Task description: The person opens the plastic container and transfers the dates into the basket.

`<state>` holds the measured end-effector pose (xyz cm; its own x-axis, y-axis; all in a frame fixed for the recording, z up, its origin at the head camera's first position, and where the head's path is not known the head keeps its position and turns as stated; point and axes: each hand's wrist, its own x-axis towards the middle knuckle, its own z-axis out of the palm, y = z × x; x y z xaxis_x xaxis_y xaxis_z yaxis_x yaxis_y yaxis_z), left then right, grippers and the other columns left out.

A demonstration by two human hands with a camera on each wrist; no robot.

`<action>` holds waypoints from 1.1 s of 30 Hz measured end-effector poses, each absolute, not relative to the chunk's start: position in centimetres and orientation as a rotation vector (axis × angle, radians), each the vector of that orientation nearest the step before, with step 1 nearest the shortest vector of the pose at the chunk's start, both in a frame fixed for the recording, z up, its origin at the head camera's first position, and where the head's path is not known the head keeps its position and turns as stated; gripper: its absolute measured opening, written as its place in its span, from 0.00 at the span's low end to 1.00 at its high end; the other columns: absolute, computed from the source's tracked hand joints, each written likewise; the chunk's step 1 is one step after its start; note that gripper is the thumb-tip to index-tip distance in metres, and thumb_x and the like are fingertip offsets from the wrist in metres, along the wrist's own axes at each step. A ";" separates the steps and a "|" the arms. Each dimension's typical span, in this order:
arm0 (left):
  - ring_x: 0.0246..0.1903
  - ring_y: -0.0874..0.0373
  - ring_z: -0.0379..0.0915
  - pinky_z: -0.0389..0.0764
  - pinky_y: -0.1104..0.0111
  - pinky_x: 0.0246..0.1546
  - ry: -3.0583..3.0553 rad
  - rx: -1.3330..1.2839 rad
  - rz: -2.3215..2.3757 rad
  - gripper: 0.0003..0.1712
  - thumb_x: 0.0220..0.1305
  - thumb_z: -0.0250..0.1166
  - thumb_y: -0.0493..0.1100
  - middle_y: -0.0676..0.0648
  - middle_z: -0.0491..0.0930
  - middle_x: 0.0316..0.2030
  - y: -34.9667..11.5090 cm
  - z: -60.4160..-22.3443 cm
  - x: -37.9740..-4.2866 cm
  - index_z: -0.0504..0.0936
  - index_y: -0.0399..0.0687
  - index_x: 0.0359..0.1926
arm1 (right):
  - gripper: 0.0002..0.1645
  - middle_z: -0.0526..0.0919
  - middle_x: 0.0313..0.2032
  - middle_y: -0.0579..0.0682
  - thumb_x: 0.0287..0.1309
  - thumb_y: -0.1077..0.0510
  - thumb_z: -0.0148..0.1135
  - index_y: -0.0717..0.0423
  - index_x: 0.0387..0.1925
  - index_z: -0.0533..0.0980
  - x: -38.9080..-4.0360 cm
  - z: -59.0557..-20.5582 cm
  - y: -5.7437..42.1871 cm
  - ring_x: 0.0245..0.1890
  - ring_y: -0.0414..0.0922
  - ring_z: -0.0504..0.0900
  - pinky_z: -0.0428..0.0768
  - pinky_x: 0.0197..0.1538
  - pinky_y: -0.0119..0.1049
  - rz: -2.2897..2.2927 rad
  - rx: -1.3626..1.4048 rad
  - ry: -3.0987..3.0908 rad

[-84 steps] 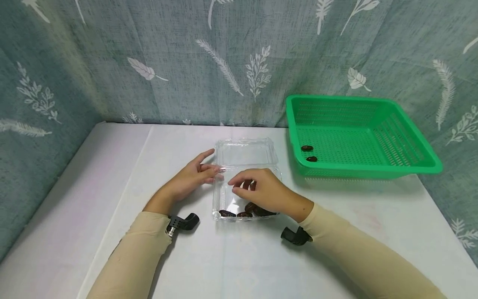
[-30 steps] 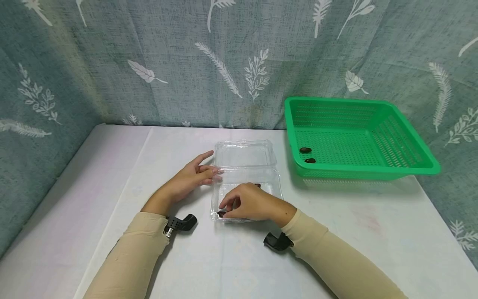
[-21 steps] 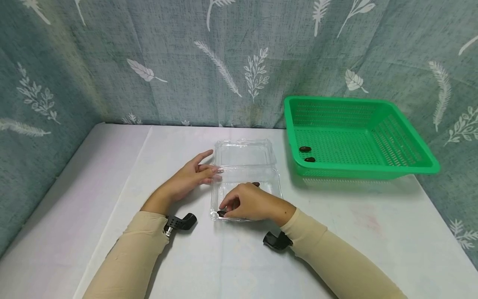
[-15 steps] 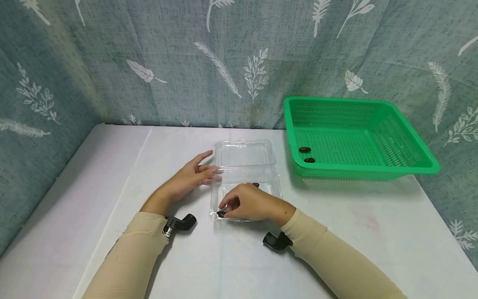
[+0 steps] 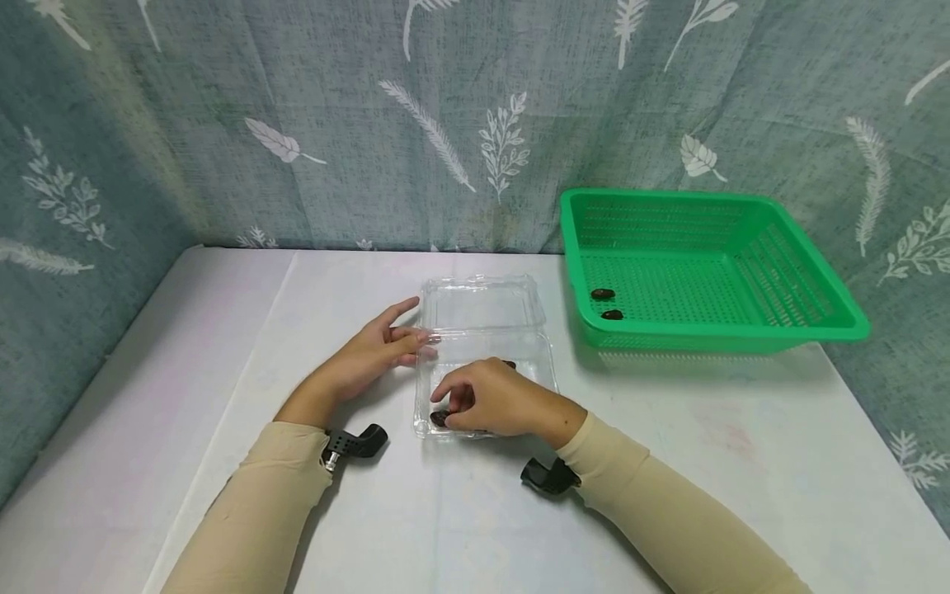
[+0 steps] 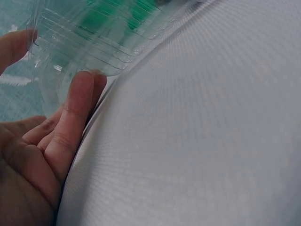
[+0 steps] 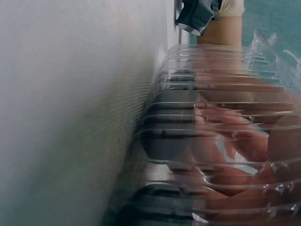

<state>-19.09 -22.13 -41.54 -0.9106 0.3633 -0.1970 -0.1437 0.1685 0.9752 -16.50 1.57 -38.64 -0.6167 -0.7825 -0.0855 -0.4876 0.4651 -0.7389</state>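
Brown, the date (image 5: 439, 418) is near-left in the clear clamshell (image 5: 487, 345), beneath the right hand (image 5: 491, 398); whether fingers grip it, I can't tell. Best pinch softly, the left hand (image 5: 369, 356) steadying, fingers straight.

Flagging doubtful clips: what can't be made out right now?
- Head view: how many dark pieces the clear container holds; the right hand covers part of it.
- Head view: whether that hand pinches the piece beside it; contact too small.
- Right wrist view: detail of the pieces, blurred behind the container's ridged wall.
- Left wrist view: most of the green basket, blurred behind the container and cut off by the top edge.
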 end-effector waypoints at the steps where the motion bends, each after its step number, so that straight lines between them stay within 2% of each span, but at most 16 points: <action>1: 0.48 0.65 0.82 0.81 0.74 0.50 2.070 0.208 1.792 0.44 0.74 0.59 0.46 0.31 0.72 0.64 -22.1 -41.5 -19.1 0.43 0.52 0.80 | 0.13 0.84 0.27 0.42 0.54 0.63 0.72 0.55 0.43 0.85 -16.5 -38.6 1.6 0.28 0.31 0.76 0.78 0.36 0.24 -0.953 -1.068 2.314; 14: 0.47 0.66 0.83 0.82 0.74 0.49 2.053 0.222 1.823 0.44 0.74 0.59 0.44 0.29 0.71 0.65 -21.8 -41.4 -19.6 0.43 0.50 0.80 | 0.05 0.86 0.27 0.42 0.53 0.62 0.73 0.53 0.34 0.87 -16.6 -38.0 1.9 0.27 0.29 0.76 0.77 0.34 0.22 -0.843 -1.113 2.361; 26: 0.48 0.67 0.82 0.81 0.76 0.49 2.076 0.221 1.790 0.44 0.75 0.58 0.46 0.32 0.70 0.67 -22.2 -41.5 -19.4 0.42 0.52 0.80 | 0.06 0.84 0.31 0.43 0.55 0.60 0.72 0.51 0.37 0.87 -16.6 -37.0 2.2 0.32 0.37 0.78 0.77 0.38 0.27 -0.888 -1.156 2.451; 33: 0.49 0.67 0.82 0.81 0.75 0.49 2.075 0.219 1.784 0.44 0.75 0.58 0.45 0.30 0.69 0.67 -22.2 -41.9 -19.2 0.41 0.51 0.80 | 0.07 0.85 0.33 0.43 0.56 0.60 0.72 0.51 0.38 0.87 -16.4 -35.9 3.0 0.36 0.41 0.80 0.78 0.39 0.26 -0.952 -1.195 2.484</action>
<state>-19.21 -22.23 -41.89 -0.9104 0.3668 -0.1916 -0.1344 0.1758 0.9752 -16.37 3.01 -35.86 -0.6430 -0.7623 0.0739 -0.6164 0.4577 -0.6408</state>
